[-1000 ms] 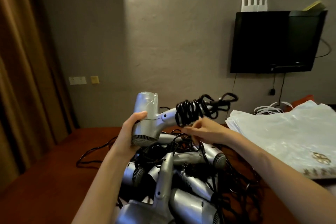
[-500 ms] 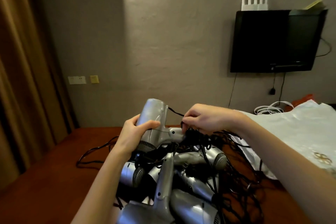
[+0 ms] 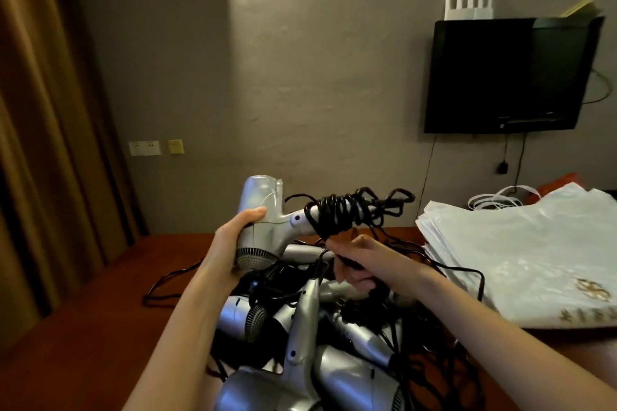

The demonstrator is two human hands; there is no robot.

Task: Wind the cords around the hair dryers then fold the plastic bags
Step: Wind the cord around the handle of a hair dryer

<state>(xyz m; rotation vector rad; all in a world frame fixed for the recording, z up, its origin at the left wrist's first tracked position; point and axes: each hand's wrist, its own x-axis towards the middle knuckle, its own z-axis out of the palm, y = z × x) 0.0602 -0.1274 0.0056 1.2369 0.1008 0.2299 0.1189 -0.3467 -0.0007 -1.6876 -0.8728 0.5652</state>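
Silver plastic catches the dim light at the middle of the frame, where the left hand (image 3: pixel 230 245) grips the barrel of a hair dryer (image 3: pixel 263 227), thumb curled over its top and its grille end pointing down. Its handle sticks out to the right, bound in many loops of black cord (image 3: pixel 340 213), with the loose end bunched past the handle's tip. Just below those loops the right hand (image 3: pixel 359 262) has its fingers curled round a strand of the same cord, pinching it tight.

Under both hands, in the lower middle, lies a heap of other silver hair dryers (image 3: pixel 300 337) tangled in unwound black cords, resting on a reddish-brown counter (image 3: pixel 83 327). At the right edge a flat stack of white plastic bags (image 3: pixel 521 250) sits on that counter, near the heap, one cord trailing against its side. On the grey wall in the upper right hangs a dark television (image 3: pixel 504 77); brown curtains (image 3: pixel 40 110) fill the left side.
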